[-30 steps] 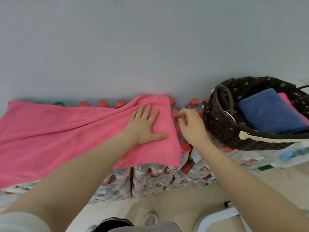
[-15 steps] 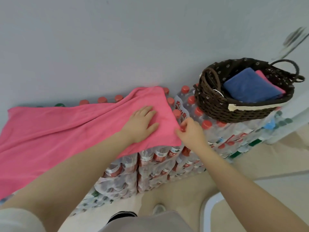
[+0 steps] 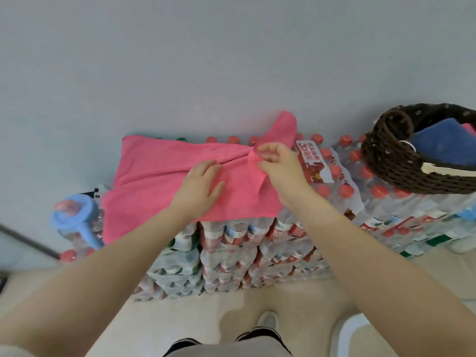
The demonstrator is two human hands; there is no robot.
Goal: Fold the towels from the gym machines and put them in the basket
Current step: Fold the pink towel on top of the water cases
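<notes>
Pink terry cloth covers the top of the stacked shrink-wrapped packs of red-capped water bottles [image 3: 257, 243]: this pink towel [image 3: 164, 181] lies mostly spread out, its left part hanging a little over the near edge of the stack and its right end gathered up into a peak against the grey wall [image 3: 206, 60]. It reads as an early fold, with the right end being brought over toward the left; no neat rectangle has formed yet.

On the right, the dark brown woven basket [image 3: 401, 166] sits on the bottle packs, well apart from the pink towel. Inside it lie 1 folded blue towel [image 3: 443, 143] and, just beside it at the far right edge, a sliver of another pink folded cloth [image 3: 470, 128]. So at least 2 pieces look finished, while this towel has all its folding and the trip to the basket left. Whether more towels wait elsewhere cannot be told.

The left hand [image 3: 199, 188] rests flat on the middle of the towel, fingers straight and slightly spread, pressing the cloth down as an anchor. The right hand [image 3: 279, 166] is just to its right, wrist raised, with thumb and fingers curled into a narrow pinch on the bunched right edge of the towel, lifting it off the bottles. Both forearms reach in from the near side.

At the far left, a light blue plastic handle-shaped object [image 3: 77, 217] stands beside the stack.
</notes>
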